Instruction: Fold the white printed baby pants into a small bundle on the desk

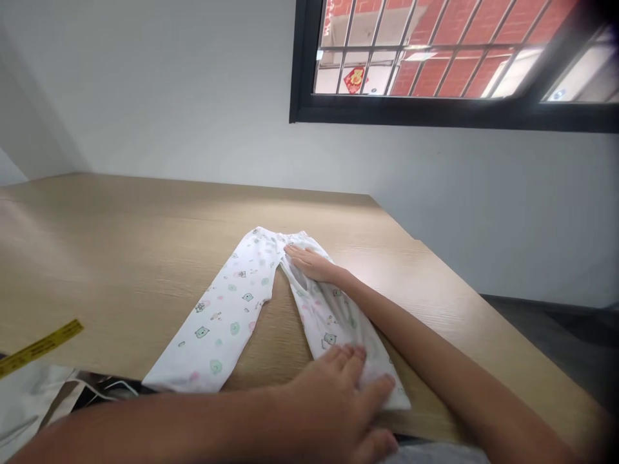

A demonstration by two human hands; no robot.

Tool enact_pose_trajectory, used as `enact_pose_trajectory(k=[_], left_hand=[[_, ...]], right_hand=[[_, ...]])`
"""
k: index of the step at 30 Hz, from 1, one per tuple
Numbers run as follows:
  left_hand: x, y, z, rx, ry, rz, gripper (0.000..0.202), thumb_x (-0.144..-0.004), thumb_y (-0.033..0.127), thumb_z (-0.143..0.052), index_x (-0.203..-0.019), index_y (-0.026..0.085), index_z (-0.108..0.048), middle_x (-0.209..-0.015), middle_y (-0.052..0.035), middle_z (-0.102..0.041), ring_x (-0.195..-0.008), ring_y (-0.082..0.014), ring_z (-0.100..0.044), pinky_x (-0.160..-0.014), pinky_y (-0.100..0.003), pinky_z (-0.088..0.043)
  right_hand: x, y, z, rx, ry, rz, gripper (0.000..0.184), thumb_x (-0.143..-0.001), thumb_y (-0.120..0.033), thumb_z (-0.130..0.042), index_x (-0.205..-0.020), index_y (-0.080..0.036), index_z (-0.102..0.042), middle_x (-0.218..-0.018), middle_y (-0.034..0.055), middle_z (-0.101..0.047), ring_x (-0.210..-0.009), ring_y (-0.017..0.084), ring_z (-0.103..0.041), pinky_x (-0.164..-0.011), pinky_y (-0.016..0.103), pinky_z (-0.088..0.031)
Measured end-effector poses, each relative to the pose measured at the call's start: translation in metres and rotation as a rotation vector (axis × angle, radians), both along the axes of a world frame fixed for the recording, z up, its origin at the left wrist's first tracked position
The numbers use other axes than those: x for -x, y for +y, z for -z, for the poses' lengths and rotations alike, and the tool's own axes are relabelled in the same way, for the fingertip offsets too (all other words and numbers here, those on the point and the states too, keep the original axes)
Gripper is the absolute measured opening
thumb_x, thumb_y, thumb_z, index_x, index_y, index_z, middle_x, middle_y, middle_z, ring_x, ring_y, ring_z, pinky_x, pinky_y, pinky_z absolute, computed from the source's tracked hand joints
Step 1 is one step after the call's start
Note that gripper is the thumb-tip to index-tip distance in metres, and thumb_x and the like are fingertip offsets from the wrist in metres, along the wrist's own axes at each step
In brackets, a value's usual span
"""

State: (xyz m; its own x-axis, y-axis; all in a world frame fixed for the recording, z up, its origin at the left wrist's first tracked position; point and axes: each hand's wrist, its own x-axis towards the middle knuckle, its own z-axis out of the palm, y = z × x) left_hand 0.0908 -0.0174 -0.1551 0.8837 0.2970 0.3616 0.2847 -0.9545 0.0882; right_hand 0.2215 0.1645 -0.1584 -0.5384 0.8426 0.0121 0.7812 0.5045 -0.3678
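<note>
I see a small pair of white printed trousers (227, 316) spread flat on the wooden table (120, 251), waistband toward the far edge and the two legs fanning out toward the near edge, where both cuffs reach the table's lip. My right hand (312, 263) lies open and flat, fingers together, pressing the crotch just below the waistband, with the forearm running along the right leg of the garment. My left hand (338, 399) is also open, palm down, fingers slightly spread, resting on the cuff end of that same right leg at the near edge. The two hands are well apart, neither gripping anything. A yellow tape strip (41, 348) sits at the near left corner, beside some pale cloth or a bag (29, 399) below the table edge; I cannot tell what is in it.
</note>
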Motion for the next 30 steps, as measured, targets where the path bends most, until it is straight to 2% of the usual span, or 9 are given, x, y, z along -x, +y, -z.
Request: enact_pose_trajectory(k=[3,5,8,11,13,16,20,24,30], left_hand=[[-0.017,-0.025,0.030,-0.219,-0.318,-0.112,0.048,-0.089,0.043,-0.023,-0.117,0.012,-0.047,-0.105,-0.0152,-0.060,-0.095,-0.0253,-0.057,-0.085,-0.034,-0.041],[-0.035,-0.029,0.040,-0.340,-0.458,-0.201,0.039,-0.088,0.033,-0.029,-0.109,0.009,-0.052,-0.088,-0.0116,-0.062,-0.078,-0.0232,-0.058,-0.072,-0.033,-0.043],[-0.056,-0.027,0.035,-0.400,-0.428,-0.267,0.029,-0.082,0.033,-0.046,-0.091,0.008,-0.057,-0.067,-0.0051,-0.053,-0.057,-0.0187,-0.050,-0.049,-0.031,-0.034],[-0.064,-0.020,0.026,-0.337,-0.358,-0.194,0.039,-0.074,0.051,-0.058,-0.075,0.013,-0.051,-0.063,-0.0014,-0.046,-0.054,-0.0158,-0.045,-0.045,-0.028,-0.026],[-0.063,-0.016,0.024,-0.290,-0.373,-0.126,0.043,-0.070,0.057,-0.060,-0.070,0.016,-0.046,-0.067,-0.0008,-0.046,-0.058,-0.0157,-0.046,-0.047,-0.028,-0.025],[-0.059,-0.013,0.026,-0.229,-0.390,-0.135,0.036,-0.075,0.047,-0.059,-0.068,0.018,-0.040,-0.069,-0.0008,-0.046,-0.063,-0.0164,-0.047,-0.049,-0.028,-0.025],[-0.055,-0.014,0.028,-0.178,-0.311,-0.216,0.019,-0.077,0.028,-0.053,-0.070,0.018,-0.038,-0.068,-0.0017,-0.046,-0.064,-0.0170,-0.046,-0.049,-0.029,-0.024],[-0.052,-0.014,0.025,-0.068,-0.253,-0.222,0.015,-0.074,0.025,-0.051,-0.074,0.017,-0.039,-0.070,-0.0026,-0.047,-0.064,-0.0167,-0.044,-0.051,-0.029,-0.028],[-0.047,-0.014,0.021,-0.030,-0.310,-0.246,0.008,-0.074,0.020,-0.046,-0.071,0.017,-0.039,-0.070,-0.0027,-0.046,-0.065,-0.0174,-0.042,-0.055,-0.031,-0.032]], right_hand=[[0.002,0.006,0.004,-0.064,0.061,0.040,0.048,-0.091,-0.028,-0.019,-0.136,-0.017,-0.033,-0.142,0.0039,-0.028,-0.132,0.020,-0.020,-0.108,0.044,-0.015],[0.001,0.005,0.005,-0.091,0.098,0.054,0.046,-0.090,-0.025,-0.021,-0.132,-0.018,-0.039,-0.140,0.0036,-0.034,-0.130,0.020,-0.025,-0.107,0.043,-0.018],[0.000,0.001,0.002,-0.146,0.174,0.112,0.041,-0.086,-0.021,-0.030,-0.120,-0.020,-0.053,-0.129,0.0016,-0.049,-0.121,0.018,-0.040,-0.102,0.037,-0.030],[-0.003,-0.001,-0.001,-0.226,0.256,0.290,0.037,-0.081,-0.016,-0.033,-0.108,-0.018,-0.060,-0.114,0.0049,-0.059,-0.106,0.019,-0.051,-0.093,0.033,-0.037],[-0.004,-0.001,-0.001,-0.273,0.297,0.439,0.038,-0.079,-0.014,-0.033,-0.107,-0.014,-0.059,-0.113,0.0092,-0.058,-0.106,0.021,-0.050,-0.093,0.035,-0.036],[-0.005,0.000,0.001,-0.272,0.324,0.611,0.040,-0.075,-0.014,-0.041,-0.112,-0.013,-0.056,-0.117,0.0142,-0.053,-0.113,0.028,-0.041,-0.095,0.043,-0.030],[-0.008,0.001,-0.002,-0.153,0.372,0.699,0.040,-0.072,-0.016,-0.047,-0.110,-0.019,-0.059,-0.110,0.0113,-0.056,-0.110,0.032,-0.041,-0.092,0.049,-0.028],[-0.017,0.001,-0.019,0.082,0.508,0.674,0.032,-0.072,-0.016,-0.048,-0.099,-0.020,-0.064,-0.084,0.0044,-0.062,-0.076,0.019,-0.055,-0.069,0.031,-0.043],[-0.030,0.000,-0.043,0.398,0.763,0.667,0.051,-0.066,-0.007,-0.051,-0.115,-0.019,-0.053,-0.067,0.0007,-0.058,-0.053,0.011,-0.049,-0.046,0.020,-0.039]])
